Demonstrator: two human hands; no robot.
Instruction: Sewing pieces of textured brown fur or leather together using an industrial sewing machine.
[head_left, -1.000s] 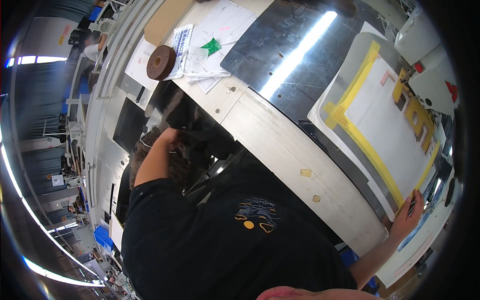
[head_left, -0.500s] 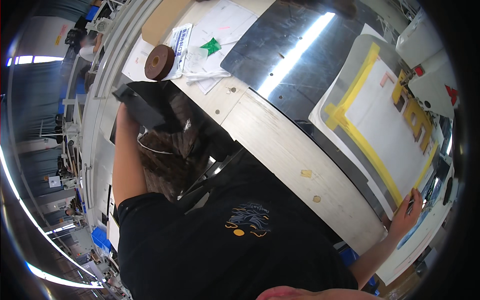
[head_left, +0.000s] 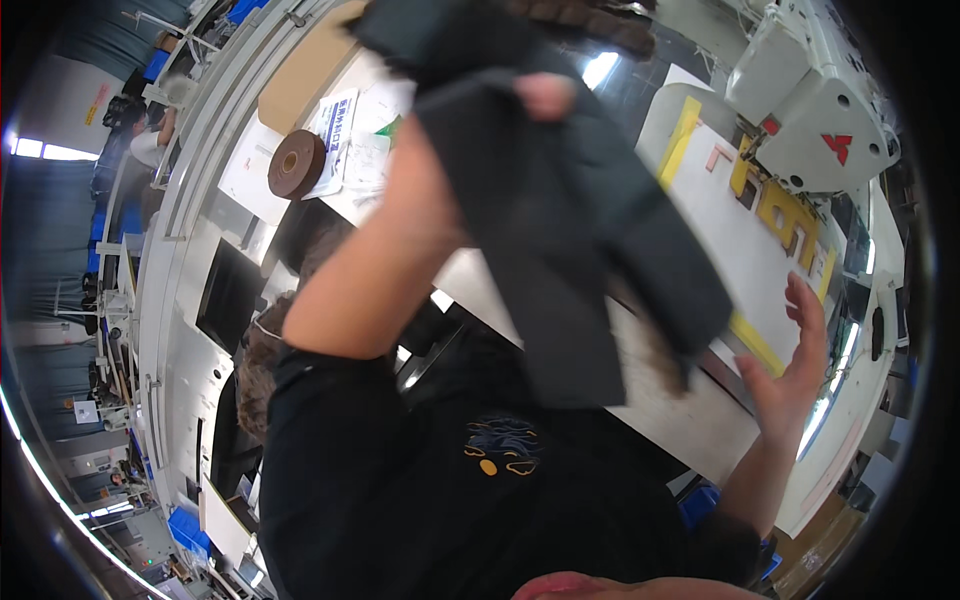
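Observation:
My left hand [head_left: 425,190] is raised over the table with its fingers closed on dark black fabric pieces [head_left: 560,250]. Long strips of the fabric hang down to the right of the hand, and a bunched part sticks up above it. Motion blurs both. Fingers apart and with nothing in them, my right hand [head_left: 785,380] hovers by the near right end of a flat template [head_left: 715,225]. That template has a white surface, yellow tape along its edges and yellow-brown cut-out pieces at its far side. The hanging fabric hides part of it.
A white sewing machine head [head_left: 815,125] stands behind the template at the right. On the left of the table lie a brown tape roll [head_left: 297,164], a cardboard piece [head_left: 305,85] and papers. Brown fur [head_left: 262,365] hangs beside my left arm; more lies at the top.
My left hand has swung up and right from the left side, carrying the black fabric across the table. My right hand has left the template's corner, moved up and opened.

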